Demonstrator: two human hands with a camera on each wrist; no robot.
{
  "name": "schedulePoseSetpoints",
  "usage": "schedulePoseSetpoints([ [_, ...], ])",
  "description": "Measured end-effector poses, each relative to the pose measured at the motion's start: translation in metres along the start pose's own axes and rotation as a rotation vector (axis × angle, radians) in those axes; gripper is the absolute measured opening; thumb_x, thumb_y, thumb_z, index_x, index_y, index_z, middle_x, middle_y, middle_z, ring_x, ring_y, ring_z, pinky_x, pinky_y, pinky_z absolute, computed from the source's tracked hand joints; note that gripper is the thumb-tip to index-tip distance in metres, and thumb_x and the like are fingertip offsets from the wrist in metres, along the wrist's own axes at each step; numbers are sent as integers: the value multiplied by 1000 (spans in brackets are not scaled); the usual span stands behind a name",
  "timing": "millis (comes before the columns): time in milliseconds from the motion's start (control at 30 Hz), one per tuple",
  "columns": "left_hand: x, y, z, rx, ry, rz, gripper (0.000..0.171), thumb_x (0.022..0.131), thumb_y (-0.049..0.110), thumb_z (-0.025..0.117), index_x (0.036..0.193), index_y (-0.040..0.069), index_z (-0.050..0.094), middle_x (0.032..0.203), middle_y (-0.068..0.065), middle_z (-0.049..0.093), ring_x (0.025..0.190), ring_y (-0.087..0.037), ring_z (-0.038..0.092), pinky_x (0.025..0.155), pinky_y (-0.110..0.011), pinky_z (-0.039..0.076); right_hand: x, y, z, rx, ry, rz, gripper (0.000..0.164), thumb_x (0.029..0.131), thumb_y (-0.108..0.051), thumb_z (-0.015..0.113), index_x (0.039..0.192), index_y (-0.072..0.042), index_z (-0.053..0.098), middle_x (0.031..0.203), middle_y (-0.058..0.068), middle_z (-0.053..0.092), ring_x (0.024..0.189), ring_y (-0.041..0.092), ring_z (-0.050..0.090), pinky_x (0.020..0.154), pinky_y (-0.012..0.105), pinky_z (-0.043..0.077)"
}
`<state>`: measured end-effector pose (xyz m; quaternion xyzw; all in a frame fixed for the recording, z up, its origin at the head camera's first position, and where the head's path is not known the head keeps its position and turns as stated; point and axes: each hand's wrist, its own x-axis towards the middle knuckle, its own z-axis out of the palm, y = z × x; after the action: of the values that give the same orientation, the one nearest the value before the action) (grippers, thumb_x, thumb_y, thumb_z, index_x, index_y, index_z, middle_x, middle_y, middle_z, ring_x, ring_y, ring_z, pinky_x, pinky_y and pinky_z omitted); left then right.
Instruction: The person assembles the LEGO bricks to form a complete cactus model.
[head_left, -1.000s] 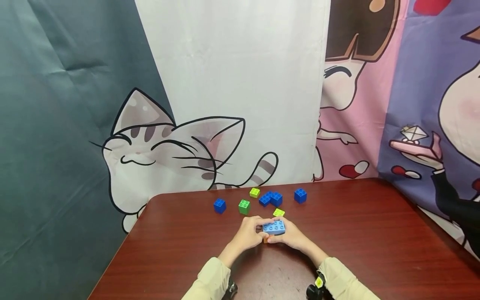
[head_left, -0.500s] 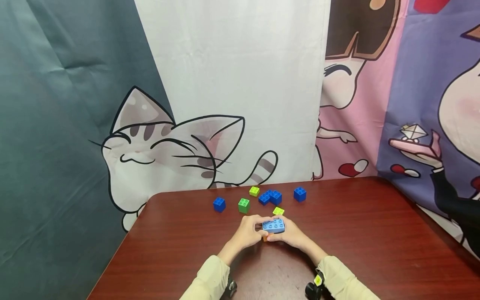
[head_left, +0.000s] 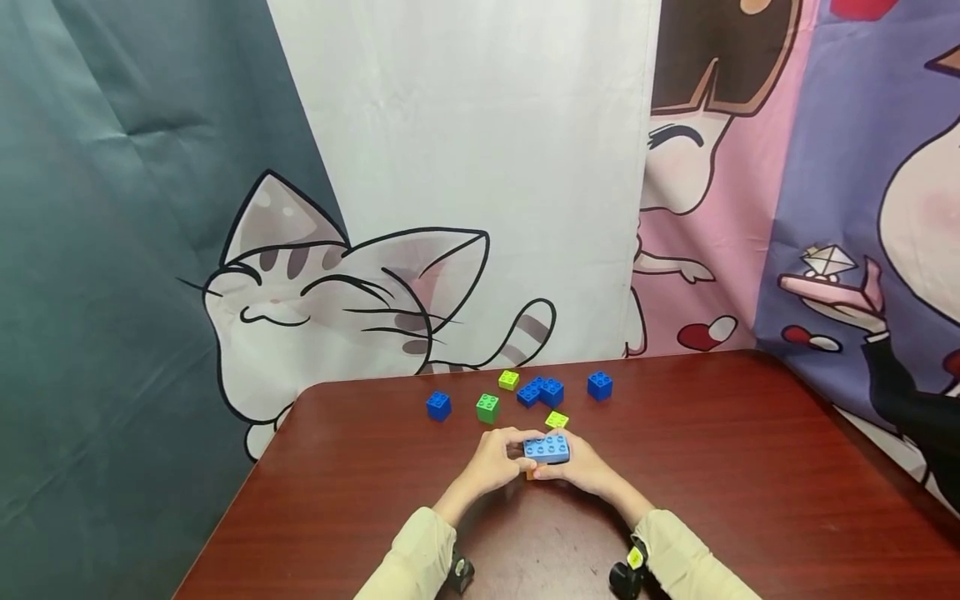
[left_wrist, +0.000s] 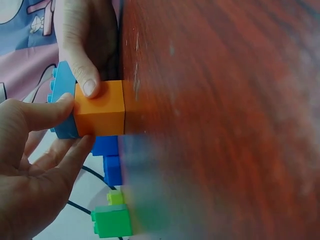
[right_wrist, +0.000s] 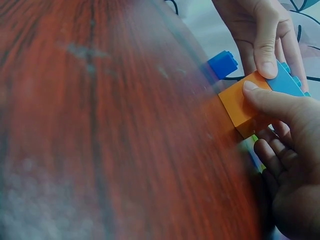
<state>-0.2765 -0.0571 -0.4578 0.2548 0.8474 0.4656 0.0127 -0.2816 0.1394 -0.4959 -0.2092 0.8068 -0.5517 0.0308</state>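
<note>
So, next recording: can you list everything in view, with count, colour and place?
table: one, reddish brown, across the foreground
backdrop: sheet count unclear; teal, white, pink and purple with cartoons, behind the table
dark blue bricks: four, dark blue, two close together mid-back, one to either side
green brick: one, green, left of that pair
lime bricks: two, lime, one farther back, one nearer
orange brick: one, orange, held in the middle
light blue brick: one, light blue, atop the orange brick
wrist devices: two, black, one per wrist
sleeves: two, cream, on both arms
left hand: one, holding the light blue brick
right hand: one, thumb on the orange brick
</note>
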Motion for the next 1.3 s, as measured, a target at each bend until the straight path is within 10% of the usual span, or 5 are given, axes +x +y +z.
schedulePoseSetpoints([
  [1300,4,-4,-9,-152,-115,-53,38,84,8,74,122,9,68,123,-14,68,102,-24,68,87,-31,57,-3,2,-1,-61,-5,-3,48,79,-23,81,115,-3,56,101,8,66,84,4,57,76,19,47],
])
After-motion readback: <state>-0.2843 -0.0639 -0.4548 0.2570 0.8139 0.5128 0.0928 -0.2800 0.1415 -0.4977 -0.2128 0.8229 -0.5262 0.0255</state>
